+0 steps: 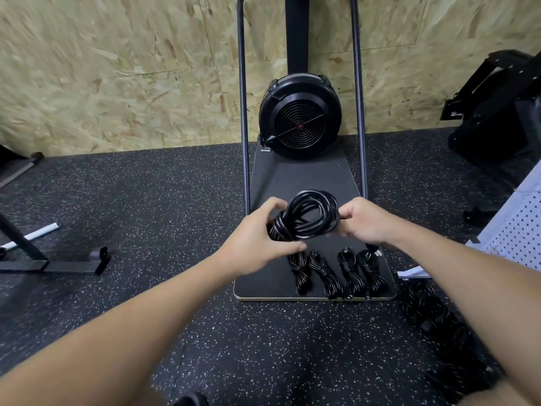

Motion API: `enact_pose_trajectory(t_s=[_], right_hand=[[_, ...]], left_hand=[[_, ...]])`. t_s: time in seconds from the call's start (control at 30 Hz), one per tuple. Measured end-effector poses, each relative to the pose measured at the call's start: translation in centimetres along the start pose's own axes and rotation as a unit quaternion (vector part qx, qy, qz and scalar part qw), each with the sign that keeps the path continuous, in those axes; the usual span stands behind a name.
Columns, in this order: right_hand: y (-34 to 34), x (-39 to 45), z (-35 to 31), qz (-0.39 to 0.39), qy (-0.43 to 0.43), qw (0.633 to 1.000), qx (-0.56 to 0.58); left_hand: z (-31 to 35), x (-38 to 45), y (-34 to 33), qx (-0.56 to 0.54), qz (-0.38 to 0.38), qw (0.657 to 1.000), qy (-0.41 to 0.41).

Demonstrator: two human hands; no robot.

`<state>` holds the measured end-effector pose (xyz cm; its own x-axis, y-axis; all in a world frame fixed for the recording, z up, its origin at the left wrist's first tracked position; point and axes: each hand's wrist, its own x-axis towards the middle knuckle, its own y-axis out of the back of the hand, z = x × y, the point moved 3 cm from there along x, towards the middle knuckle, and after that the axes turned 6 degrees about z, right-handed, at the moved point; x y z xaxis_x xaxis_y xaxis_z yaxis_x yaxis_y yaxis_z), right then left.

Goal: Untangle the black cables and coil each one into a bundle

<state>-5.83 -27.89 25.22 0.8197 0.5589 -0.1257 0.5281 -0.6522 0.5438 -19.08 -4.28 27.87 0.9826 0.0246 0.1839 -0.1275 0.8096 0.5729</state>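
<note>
This looks like a gym or training room. The floor (146, 200) is black speckled rubber, the kind laid under exercise gear. A fan-wheel machine (300, 118) stands on a flat platform (301, 174) between two upright rails (243, 112). Steel frame feet (52, 266) sit at the left. The wall (117, 68) is bare chipboard panels.

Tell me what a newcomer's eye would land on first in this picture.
First, the looped black cable held up at the centre of the view, the left hand and the right hand each gripping one side of it. Just below, four finished bundles lie in a row on the dark base board. Behind them, the round black fan housing stands against the chipboard wall.
</note>
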Motion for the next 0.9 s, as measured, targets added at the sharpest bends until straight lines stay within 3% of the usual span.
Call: enact_pose_trajectory(t_s=[0.2,0.33,0.47,0.53,0.67,0.9], right_hand=[[-2.9,-1.1,-2.2,-0.042,0.006,0.993,-0.110],[-4.1,-2.4,-6.0,-0.019,0.048,0.981,-0.189],[-7.0,-4.4,-9.7,0.002,0.147,0.911,-0.385],[-6.8,-4.9,-10.3,0.002,0.184,0.889,-0.420],[-3.7,-4.2,-9.8,0.014,0.198,0.918,-0.344],[-1.4,-2.7,-7.6,0.006,0.199,0.962,-0.186]], left_hand=[[-2.1,1.4,0.3,0.016,0.044,0.997,0.066],[-4.5,2.6,1.3,0.123,0.090,0.982,0.115],[-5.8,3.1,0.2,0.214,0.061,0.966,0.132],[-5.9,2.8,-0.9,0.235,0.021,0.962,0.135],[-4.0,1.7,-2.1,0.338,-0.018,0.939,0.055],[-0.2,-0.2,-3.7,0.381,-0.097,0.917,-0.069]])
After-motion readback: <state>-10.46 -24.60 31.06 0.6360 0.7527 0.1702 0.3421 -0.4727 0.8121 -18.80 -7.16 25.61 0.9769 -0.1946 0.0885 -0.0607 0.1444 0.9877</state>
